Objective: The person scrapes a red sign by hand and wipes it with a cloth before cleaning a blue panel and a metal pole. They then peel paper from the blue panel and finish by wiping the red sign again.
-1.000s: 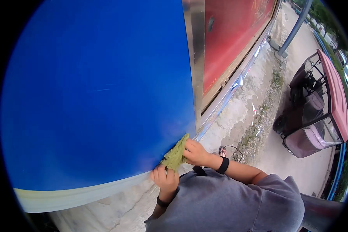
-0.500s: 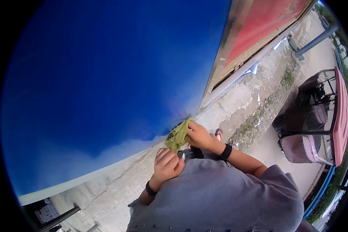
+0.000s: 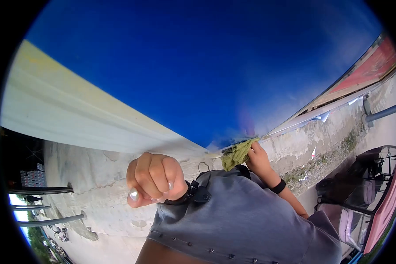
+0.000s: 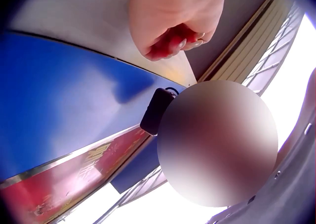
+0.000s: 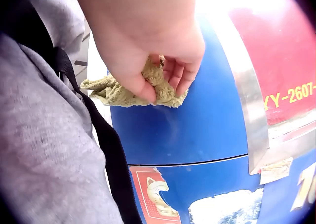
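My right hand [image 3: 258,160] grips a crumpled olive-green cloth [image 3: 236,155] at the near corner of a large glossy blue panel [image 3: 185,75]. In the right wrist view, thumb and fingers pinch the cloth [image 5: 170,96] beside the upright blue surface [image 5: 217,120]. My left hand [image 3: 156,178] is raised in front of the panel's pale side [image 3: 75,105], apart from the cloth. Its fingers are curled in toward the palm with nothing visible inside, as the left wrist view also shows of this hand [image 4: 180,16].
A metal strip [image 5: 242,76] separates the blue surface from a red panel [image 5: 281,51] with yellow lettering. Torn stickers [image 5: 158,194] mark the lower blue part. Cracked concrete [image 3: 105,193] lies below; a pink-roofed three-wheeler [image 3: 391,189] stands at right, and curved metal bars [image 3: 53,220] at left.
The left hand has left the cloth and panel edge, moving left and up toward the head camera. The right hand keeps its hold on the cloth. The head view has turned leftward.
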Available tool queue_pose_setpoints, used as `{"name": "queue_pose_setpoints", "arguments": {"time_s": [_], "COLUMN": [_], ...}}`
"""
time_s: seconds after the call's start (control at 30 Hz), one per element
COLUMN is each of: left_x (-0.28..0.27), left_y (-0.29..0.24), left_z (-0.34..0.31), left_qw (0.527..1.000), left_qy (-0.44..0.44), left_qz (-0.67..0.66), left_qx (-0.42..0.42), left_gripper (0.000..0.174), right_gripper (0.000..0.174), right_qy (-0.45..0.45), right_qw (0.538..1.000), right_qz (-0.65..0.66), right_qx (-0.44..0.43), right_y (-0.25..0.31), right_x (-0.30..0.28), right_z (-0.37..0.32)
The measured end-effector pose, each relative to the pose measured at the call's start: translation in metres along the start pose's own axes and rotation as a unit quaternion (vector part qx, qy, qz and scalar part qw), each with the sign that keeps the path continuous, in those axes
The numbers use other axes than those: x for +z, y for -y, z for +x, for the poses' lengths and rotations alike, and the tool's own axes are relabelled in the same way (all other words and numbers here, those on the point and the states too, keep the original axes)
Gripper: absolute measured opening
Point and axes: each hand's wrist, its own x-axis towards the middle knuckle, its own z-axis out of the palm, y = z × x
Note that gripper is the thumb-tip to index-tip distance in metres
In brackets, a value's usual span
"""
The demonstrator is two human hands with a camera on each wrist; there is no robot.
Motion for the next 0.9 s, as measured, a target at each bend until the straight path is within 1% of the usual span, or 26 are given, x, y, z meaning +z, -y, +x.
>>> {"name": "queue_pose_setpoints", "arguments": {"time_s": [0.03,0.13,0.3,0.43,0.53,0.63,0.73,0.77,0.8,0.87,0.9], "left_x": [0.001,-0.001,0.003,0.007,0.008,0.007,0.008,0.008,0.008,0.007,0.006], "left_y": [0.002,0.002,0.005,0.006,0.006,0.004,0.000,0.000,-0.001,-0.006,-0.009], "left_z": [0.001,0.001,0.003,0.004,0.002,0.003,0.001,-0.001,-0.003,-0.009,-0.012], "left_qw": [1.000,1.000,0.998,0.997,0.997,0.998,0.998,0.999,0.999,0.993,0.984], "left_qy": [0.003,0.022,0.041,0.032,0.029,0.030,0.029,0.027,0.025,0.094,0.130], "left_qz": [0.000,0.003,-0.034,-0.061,-0.059,-0.049,-0.034,-0.028,-0.022,0.070,0.115], "left_qx": [-0.001,-0.013,-0.029,-0.030,-0.034,-0.035,-0.033,-0.033,-0.033,-0.033,-0.033], "left_gripper": [0.036,0.036,0.035,0.035,0.035,0.034,0.033,0.033,0.033,0.032,0.032], "right_gripper": [0.033,0.033,0.034,0.036,0.035,0.032,0.029,0.027,0.027,0.028,0.030], "right_qy": [0.005,0.004,-0.006,-0.001,0.022,0.003,-0.045,-0.072,-0.071,-0.067,-0.027], "right_qw": [1.000,1.000,1.000,0.999,0.999,0.999,0.997,0.994,0.994,0.990,0.987], "right_qz": [-0.009,-0.016,-0.026,-0.027,-0.007,0.001,-0.024,-0.010,0.012,0.056,0.098], "right_qx": [0.002,0.000,-0.001,0.017,0.035,-0.041,-0.065,-0.076,-0.088,-0.107,-0.125], "right_y": [0.000,0.000,0.004,0.008,0.019,0.042,0.071,0.080,0.088,0.104,0.110], "right_x": [-0.001,-0.001,-0.002,-0.002,-0.017,-0.044,-0.069,-0.078,-0.086,-0.101,-0.108], "right_z": [0.000,0.000,0.001,0.000,0.003,0.019,0.030,0.035,0.040,0.047,0.049]}}
